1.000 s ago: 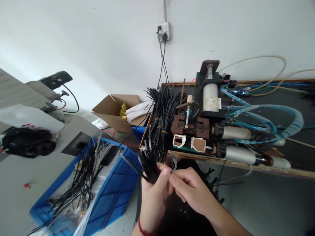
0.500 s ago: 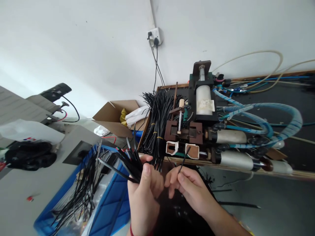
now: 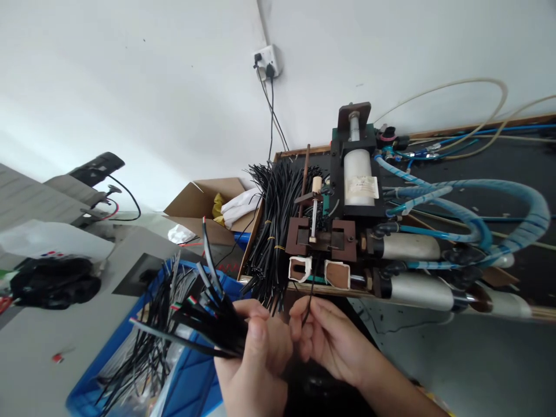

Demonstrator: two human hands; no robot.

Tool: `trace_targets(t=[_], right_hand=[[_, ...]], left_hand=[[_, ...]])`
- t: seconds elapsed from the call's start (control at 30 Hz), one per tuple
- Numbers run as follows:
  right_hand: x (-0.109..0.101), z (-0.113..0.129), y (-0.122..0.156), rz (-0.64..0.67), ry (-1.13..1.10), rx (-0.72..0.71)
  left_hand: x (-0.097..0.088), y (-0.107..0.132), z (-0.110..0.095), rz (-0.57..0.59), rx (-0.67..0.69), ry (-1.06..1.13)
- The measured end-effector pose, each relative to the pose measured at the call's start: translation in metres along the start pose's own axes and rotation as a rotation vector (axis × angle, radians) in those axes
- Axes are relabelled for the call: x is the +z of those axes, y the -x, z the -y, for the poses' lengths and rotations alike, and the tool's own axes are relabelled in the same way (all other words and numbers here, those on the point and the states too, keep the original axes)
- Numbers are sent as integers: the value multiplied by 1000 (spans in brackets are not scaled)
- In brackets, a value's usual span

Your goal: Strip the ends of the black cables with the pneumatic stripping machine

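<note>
My left hand (image 3: 256, 347) is wrapped round a bundle of black cables (image 3: 212, 321), their ends fanning out to the left, a few with red, white and green tips. Between the thumb and fingers of my right hand (image 3: 325, 336) is one thin black cable (image 3: 309, 301). Its upper end points up into the gap between the brown jaws of a pneumatic machine (image 3: 321, 240); whether it touches them I cannot tell. Below the jaws sit two brown pads (image 3: 337, 274) edged in white. The lower part of the held cable is hidden by my fingers.
A banded pile of black cables (image 3: 278, 208) lies on the bench left of the machine. Metal cylinders (image 3: 417, 292) and blue hoses (image 3: 516, 202) extend right. A blue bin (image 3: 186, 370) of cable pieces stands lower left, with a cardboard box (image 3: 195, 202) behind it.
My right hand has moved slightly left, bringing the single cable's end from over the right pad to the gap between the jaws. The left-hand bundle has tilted lower and left.
</note>
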State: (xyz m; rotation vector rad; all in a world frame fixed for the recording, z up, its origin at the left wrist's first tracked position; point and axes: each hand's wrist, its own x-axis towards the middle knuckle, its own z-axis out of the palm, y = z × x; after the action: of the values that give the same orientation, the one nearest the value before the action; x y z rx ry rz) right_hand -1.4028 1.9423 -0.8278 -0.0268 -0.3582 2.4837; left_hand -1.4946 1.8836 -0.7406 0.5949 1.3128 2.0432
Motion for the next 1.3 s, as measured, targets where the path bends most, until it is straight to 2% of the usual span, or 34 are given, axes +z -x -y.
trace_targets(t=[0.13,0.27,0.43,0.57,0.7,0.83,1.1,1.2,1.3], right_hand=[[-4,-1,0,-2,26,4],[-3,-4,2,14,18,-61],[-1,-4,5,39,-19,-95],[-4,-1,5,38,-27,-114],[-8,3,3,14,-28,-100],[-10,5,-1,19,-58,-71],[-14,7,-3,23,-62,-45],[-15,6,-4,21,-61,-42],[-15,4,-5,-13,-39,-46]], left_hand=[[-2,-1,4,27,-7,-9],[-4,3,11,86,-23,-1],[-2,7,19,76,-34,-9],[9,7,18,49,-93,0],[25,10,13,-37,-202,31],[32,10,11,-55,-230,53],[28,8,13,16,-264,23],[23,6,15,26,-241,28],[15,2,21,102,-199,13]])
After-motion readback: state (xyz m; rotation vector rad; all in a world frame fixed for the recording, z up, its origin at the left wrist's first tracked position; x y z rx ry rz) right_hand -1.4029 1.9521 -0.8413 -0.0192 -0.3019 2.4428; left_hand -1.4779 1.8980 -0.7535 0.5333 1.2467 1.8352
